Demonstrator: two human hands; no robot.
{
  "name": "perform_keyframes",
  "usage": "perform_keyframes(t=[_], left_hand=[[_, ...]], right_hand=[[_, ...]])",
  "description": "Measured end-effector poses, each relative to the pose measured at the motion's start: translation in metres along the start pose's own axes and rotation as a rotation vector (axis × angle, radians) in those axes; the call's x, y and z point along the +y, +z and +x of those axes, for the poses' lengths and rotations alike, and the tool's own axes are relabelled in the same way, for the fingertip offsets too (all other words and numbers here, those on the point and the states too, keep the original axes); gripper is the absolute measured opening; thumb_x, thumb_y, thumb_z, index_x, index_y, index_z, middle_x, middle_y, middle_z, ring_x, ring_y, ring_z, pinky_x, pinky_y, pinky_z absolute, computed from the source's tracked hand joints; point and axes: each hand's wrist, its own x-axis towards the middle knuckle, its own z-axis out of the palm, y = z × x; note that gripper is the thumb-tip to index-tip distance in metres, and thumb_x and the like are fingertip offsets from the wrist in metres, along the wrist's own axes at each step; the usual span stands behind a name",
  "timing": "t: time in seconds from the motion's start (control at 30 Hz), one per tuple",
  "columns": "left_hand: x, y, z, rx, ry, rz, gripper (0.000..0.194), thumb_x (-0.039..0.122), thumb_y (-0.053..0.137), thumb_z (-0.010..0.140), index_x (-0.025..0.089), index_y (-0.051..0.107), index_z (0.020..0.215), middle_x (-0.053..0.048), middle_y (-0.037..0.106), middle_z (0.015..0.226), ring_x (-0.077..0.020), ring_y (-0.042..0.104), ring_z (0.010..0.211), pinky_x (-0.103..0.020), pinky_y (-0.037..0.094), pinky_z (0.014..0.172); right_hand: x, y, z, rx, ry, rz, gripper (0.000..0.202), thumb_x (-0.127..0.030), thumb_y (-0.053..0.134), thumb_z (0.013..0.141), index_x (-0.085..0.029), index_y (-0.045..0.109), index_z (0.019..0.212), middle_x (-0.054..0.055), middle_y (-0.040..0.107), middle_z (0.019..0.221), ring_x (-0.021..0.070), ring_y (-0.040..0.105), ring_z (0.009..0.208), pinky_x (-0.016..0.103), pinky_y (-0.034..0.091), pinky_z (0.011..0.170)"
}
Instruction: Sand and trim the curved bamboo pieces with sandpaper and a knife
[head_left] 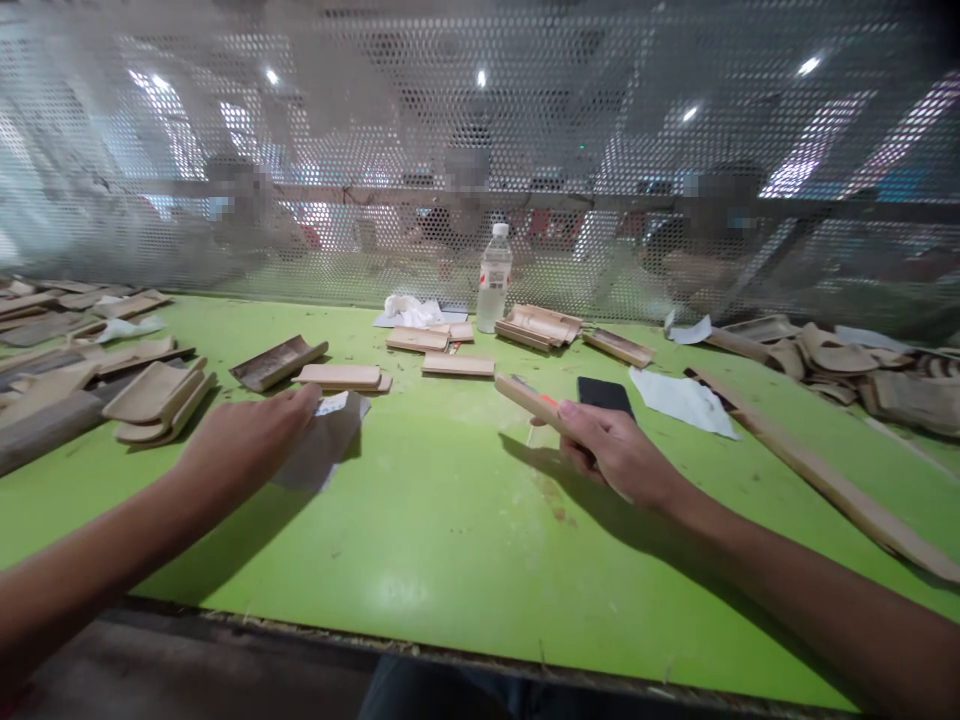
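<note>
At the left, the grey-white sheet looks thin, light and easily creased, so an edge or corner is probably the safest hold; it shows beneath and just right of the left hand, a pale corner by the fingertips. That hand is back-up with its fingers curled down, their undersides hidden, so I cannot tell whether they pinch the sheet or merely touch it. Just beyond them lie two pale slats on the green table; they seem stiff and light, best taken by the long edges. Farther right, the held bamboo piece also looks stiff, light and dry, probably not slippery, though a thin edge could splinter; an end grip like this one leaves most of its length free. It juts forward and leftward from the right hand, raised over its shadow, with the near end pinched between the thumb on top and fingers bent beneath. An orange patch shows beside the thumb; whether it is a mark or a separate thing, I cannot tell. Just behind that hand rests a dark flat slab, then a white paper, and rightmost a long strip running toward the table's near side.
</note>
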Motion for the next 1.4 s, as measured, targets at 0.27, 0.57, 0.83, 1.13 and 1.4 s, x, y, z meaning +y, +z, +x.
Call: perform_keyframes(t=[0.27, 0.57, 0.83, 1.13, 1.4], left_hand=[[-0.013, -0.007, 0.015, -0.079, 0.224, -0.479, 0.039, 0.053, 0.050, 0.094, 0.019, 0.069, 0.100, -0.005, 0.073, 0.078, -0.0194, 0.062, 0.063, -0.027, 0.040, 0.057], [0.020, 0.004, 0.021, -0.060, 0.176, -0.133, 0.036, 0.045, 0.040, 0.098, 0.020, 0.066, 0.094, -0.013, 0.072, 0.082, -0.0302, 0.064, 0.067, -0.035, 0.041, 0.060], [-0.024, -0.001, 0.035, 0.015, 0.086, -0.127, 0.031, 0.044, 0.043, 0.100, 0.022, 0.065, 0.097, -0.008, 0.070, 0.083, -0.0211, 0.057, 0.062, -0.029, 0.034, 0.059], [0.015, -0.006, 0.013, 0.010, 0.206, -0.131, 0.015, 0.030, 0.051, 0.096, 0.022, 0.063, 0.093, -0.008, 0.069, 0.085, -0.0218, 0.057, 0.061, -0.031, 0.037, 0.062], [0.012, -0.027, 0.038, 0.075, 0.083, -0.222, 0.032, 0.041, 0.041, 0.102, 0.021, 0.064, 0.093, -0.011, 0.068, 0.084, -0.0210, 0.059, 0.064, -0.032, 0.040, 0.059]], right_hand=[[0.002, 0.000, 0.001, 0.008, 0.019, -0.024, 0.058, -0.069, 0.044, 0.099, -0.017, 0.069, 0.092, -0.005, 0.046, 0.054, 0.0103, 0.039, 0.044, 0.028, 0.032, 0.043], [0.002, 0.003, -0.002, -0.015, 0.041, -0.014, 0.061, -0.070, 0.044, 0.098, -0.014, 0.068, 0.100, -0.005, 0.045, 0.056, 0.0107, 0.039, 0.047, 0.028, 0.032, 0.045], [-0.002, 0.003, -0.002, -0.007, 0.016, -0.023, 0.059, -0.070, 0.045, 0.098, -0.016, 0.069, 0.094, -0.004, 0.046, 0.056, 0.0104, 0.038, 0.045, 0.028, 0.032, 0.043], [0.000, 0.002, -0.002, -0.002, 0.002, -0.030, 0.055, -0.067, 0.046, 0.099, -0.018, 0.066, 0.085, -0.004, 0.047, 0.055, 0.0106, 0.040, 0.046, 0.029, 0.033, 0.044], [-0.004, 0.002, -0.003, 0.002, 0.027, 0.005, 0.057, -0.069, 0.049, 0.097, -0.017, 0.065, 0.080, -0.003, 0.048, 0.053, 0.0095, 0.040, 0.044, 0.026, 0.033, 0.042]])
